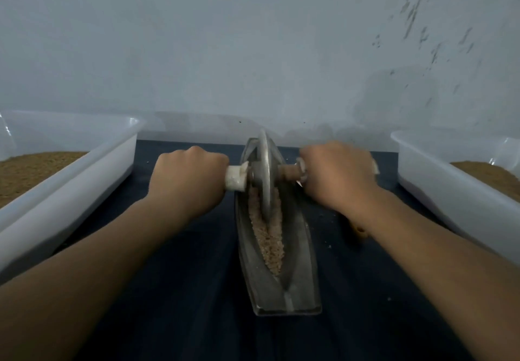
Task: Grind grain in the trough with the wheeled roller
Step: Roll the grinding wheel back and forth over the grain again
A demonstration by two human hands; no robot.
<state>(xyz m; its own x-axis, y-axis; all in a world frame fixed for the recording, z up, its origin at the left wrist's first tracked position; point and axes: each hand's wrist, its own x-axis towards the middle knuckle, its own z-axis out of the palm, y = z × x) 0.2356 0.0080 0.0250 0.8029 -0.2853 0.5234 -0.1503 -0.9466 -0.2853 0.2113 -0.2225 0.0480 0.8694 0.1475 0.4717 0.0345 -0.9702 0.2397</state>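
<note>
The wheeled roller (264, 163) stands at the far end of the trough (301, 282), its rim in the grain (268, 238). The left hand (188, 172) and right hand (337, 172) each curl round an end of its axle (287, 171), which is the proper hold. It looks like heavy, stiff metal; uneven pressure could tip it.

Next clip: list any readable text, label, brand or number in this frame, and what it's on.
None: no readable text in this frame.
The trough, the wheeled roller, the left tub, the right tub and the wall show no lettering; the dark wall marks are scuffs, not writing.
</note>
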